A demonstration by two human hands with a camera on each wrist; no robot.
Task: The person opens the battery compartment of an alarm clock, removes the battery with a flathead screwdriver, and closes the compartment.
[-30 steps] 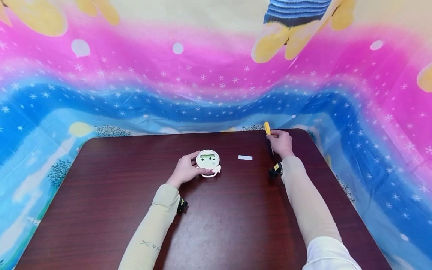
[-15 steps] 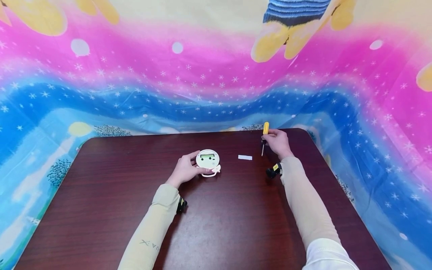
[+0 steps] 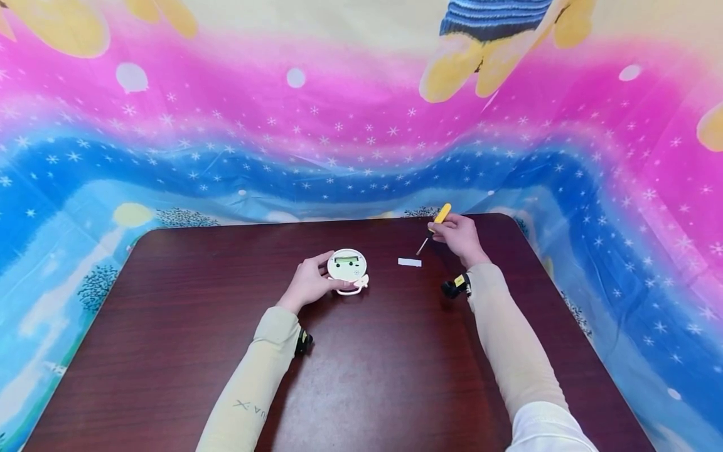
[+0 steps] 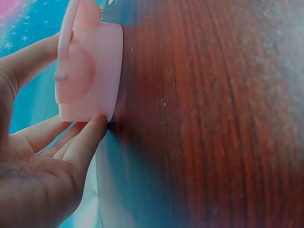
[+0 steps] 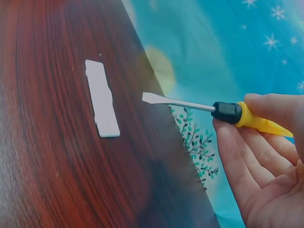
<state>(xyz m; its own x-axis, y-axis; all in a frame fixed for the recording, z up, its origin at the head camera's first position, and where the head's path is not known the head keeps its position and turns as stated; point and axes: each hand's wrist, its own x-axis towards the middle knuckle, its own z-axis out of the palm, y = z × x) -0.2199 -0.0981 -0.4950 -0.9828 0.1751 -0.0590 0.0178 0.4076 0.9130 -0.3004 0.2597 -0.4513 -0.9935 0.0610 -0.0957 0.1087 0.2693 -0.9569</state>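
A small round alarm clock [image 3: 347, 271] lies back side up on the table, its battery slot, two knobs and wire-like handle showing. My left hand [image 3: 307, 284] holds it by the sides between thumb and fingers; the left wrist view shows the clock's [image 4: 107, 71] pale side wall flat against the wood. In my right hand [image 3: 460, 240] a yellow-handled flathead screwdriver [image 3: 442, 217] is pinched near its black collar. Its blade slants down and left, the tip just above a white battery cover [image 3: 410, 262]. The right wrist view shows the flat blade apart from the cover [image 5: 102, 99].
The dark wood table [image 3: 226, 351] has rounded far corners. Behind it and along both sides hangs a printed cloth [image 3: 316, 125] in pink and blue. Black wrist cameras [image 3: 455, 286] are strapped under both forearms.
My right hand has moved a little left, and the screwdriver has swung from nearly upright to slanting, its tip coming to the battery cover. The left hand and clock have stayed still.
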